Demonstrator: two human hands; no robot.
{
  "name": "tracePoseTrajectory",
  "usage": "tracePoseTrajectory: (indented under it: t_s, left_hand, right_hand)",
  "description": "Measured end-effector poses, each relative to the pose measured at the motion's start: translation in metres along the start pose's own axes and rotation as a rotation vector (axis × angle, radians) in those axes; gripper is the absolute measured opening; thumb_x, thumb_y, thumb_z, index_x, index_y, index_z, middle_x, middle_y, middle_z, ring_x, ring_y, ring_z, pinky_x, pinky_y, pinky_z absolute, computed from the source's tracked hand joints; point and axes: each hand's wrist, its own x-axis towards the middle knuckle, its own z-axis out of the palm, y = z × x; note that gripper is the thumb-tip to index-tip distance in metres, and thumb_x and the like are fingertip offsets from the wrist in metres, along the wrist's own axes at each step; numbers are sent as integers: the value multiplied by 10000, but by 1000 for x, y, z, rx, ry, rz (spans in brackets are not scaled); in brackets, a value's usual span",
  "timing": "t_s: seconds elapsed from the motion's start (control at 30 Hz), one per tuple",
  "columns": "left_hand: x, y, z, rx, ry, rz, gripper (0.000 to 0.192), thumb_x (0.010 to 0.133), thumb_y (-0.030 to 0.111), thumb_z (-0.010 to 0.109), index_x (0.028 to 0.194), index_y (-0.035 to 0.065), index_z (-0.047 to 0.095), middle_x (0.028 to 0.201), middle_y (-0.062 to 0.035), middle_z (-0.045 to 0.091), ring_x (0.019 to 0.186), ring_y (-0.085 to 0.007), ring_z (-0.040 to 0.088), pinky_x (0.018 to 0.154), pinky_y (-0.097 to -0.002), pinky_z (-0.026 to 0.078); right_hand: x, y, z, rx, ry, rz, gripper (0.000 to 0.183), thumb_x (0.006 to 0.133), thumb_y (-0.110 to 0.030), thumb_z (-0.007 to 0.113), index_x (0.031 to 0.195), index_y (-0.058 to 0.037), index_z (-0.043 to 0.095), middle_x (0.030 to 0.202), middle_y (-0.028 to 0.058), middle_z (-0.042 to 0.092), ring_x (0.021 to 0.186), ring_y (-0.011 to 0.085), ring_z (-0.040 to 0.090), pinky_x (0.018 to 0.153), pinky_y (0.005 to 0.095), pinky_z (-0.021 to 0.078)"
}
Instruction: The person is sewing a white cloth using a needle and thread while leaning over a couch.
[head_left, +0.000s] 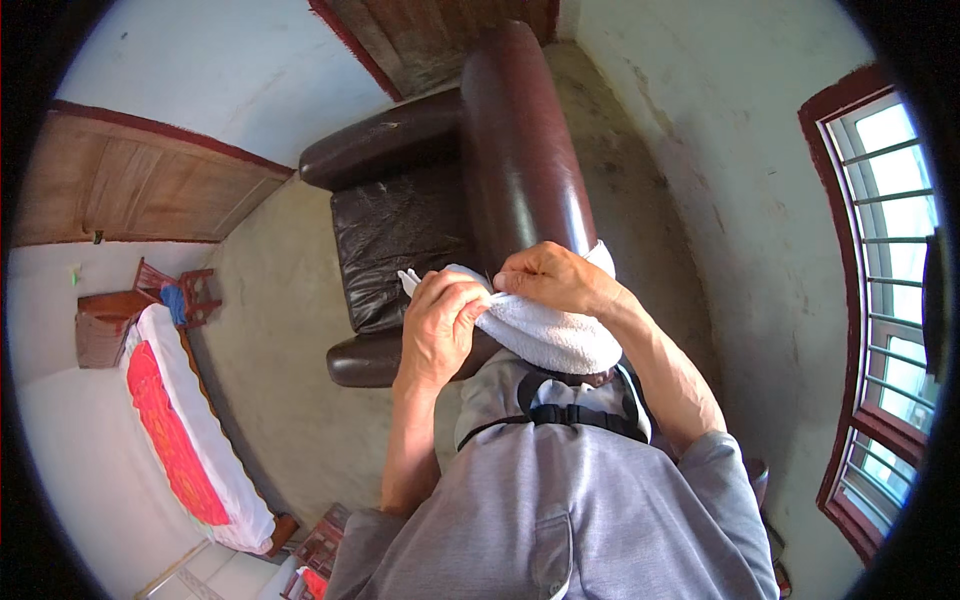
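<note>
My left hand (442, 322) grips the edge of a white terry towel (555, 337), which lies draped over the end of the brown leather armchair's backrest (525, 150). Close beside it, my right hand (555, 277) is raised over the towel with thumb and forefinger pinched together. A thin thing, perhaps a needle, seems to show by those fingertips, but it is too small to tell. A twisted white end of cloth sticks out past my left hand, above the dark seat cushion (397, 240).
Wooden doors (142, 180) stand at the upper left and top. At the left is a bed with a white sheet (240, 495) and a red cloth (172, 435), near a wooden chair (199, 296). A barred window (892, 285) is in the right wall.
</note>
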Motion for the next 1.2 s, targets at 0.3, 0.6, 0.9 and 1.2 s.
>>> tracePoseTrajectory:
  t_s: [0.3, 0.6, 0.9, 1.2]
  left_hand:
    - [0, 1, -2, 26, -27, 13, 136, 908, 133, 736, 941, 25, 660, 910, -100, 643, 856, -297, 637, 776, -404, 513]
    - [-3, 1, 1, -31, -28, -55, 140, 934, 116, 716, 950, 6, 631, 899, -122, 630, 795, -308, 639, 709, -393, 518]
    - [-6, 0, 0, -115, -172, -186, 191, 996, 180, 645, 991, -5, 595, 883, -147, 591, 774, -325, 612, 686, -415, 498]
    - [-2, 0, -4, -204, -241, -319, 219, 965, 205, 659, 968, -10, 617, 848, -108, 595, 738, -218, 610, 656, -345, 482]
  right_hand:
    - [7, -3, 6, 315, -90, 109, 191, 974, -163, 696, 1020, 18, 739, 853, -15, 699, 796, 54, 600, 706, 258, 481]
    - [9, 8, 18, 391, -17, 41, 124, 970, -147, 675, 960, -24, 691, 813, -43, 638, 755, 36, 549, 663, 233, 441]
    - [4, 15, 25, 405, 164, 62, 185, 1034, -201, 592, 934, -48, 616, 800, -25, 581, 732, 77, 513, 669, 262, 434]
    - [2, 18, 24, 559, 212, -38, 166, 1077, -166, 519, 1008, -19, 551, 849, 76, 664, 812, 165, 657, 771, 316, 534]
